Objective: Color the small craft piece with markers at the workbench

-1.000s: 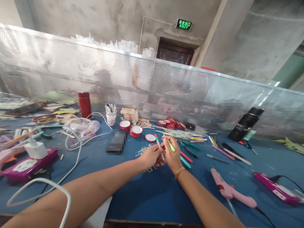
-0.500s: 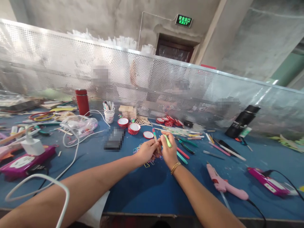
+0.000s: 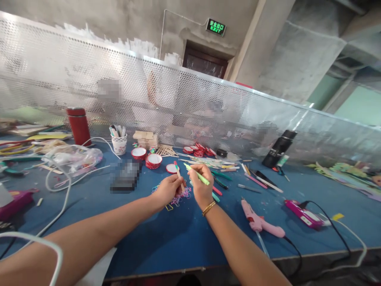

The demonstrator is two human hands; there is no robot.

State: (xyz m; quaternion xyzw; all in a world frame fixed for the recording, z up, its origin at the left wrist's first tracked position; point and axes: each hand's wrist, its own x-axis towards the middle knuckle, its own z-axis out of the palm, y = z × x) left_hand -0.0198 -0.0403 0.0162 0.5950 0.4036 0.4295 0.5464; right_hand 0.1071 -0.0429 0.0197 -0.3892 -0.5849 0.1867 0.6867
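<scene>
My left hand [image 3: 167, 189] pinches a flat wooden craft stick [image 3: 178, 173] with coloured bands, its tip pointing up and away. My right hand [image 3: 201, 183], with a gold bracelet on the wrist, grips a light green marker [image 3: 197, 174] that slants up to the left, its tip close to the stick. Both hands hover just above the blue table [image 3: 184, 234]. Under them lies a small heap of coloured paper clips [image 3: 178, 195].
Red-rimmed round lids [image 3: 154, 159], a cup of pens [image 3: 119, 142] and a red flask [image 3: 78, 126] stand behind the hands. Loose sticks and pens [image 3: 226, 169] lie to the right, then a pink glue gun [image 3: 259, 222], a magenta power strip [image 3: 303, 213] and a black flask [image 3: 278, 148]. A perforated metal screen [image 3: 166, 99] closes the back.
The view has swung to the right, so everything sits further left in the picture. The green marker has tilted and its tip now points toward the stick; both hands keep their hold.
</scene>
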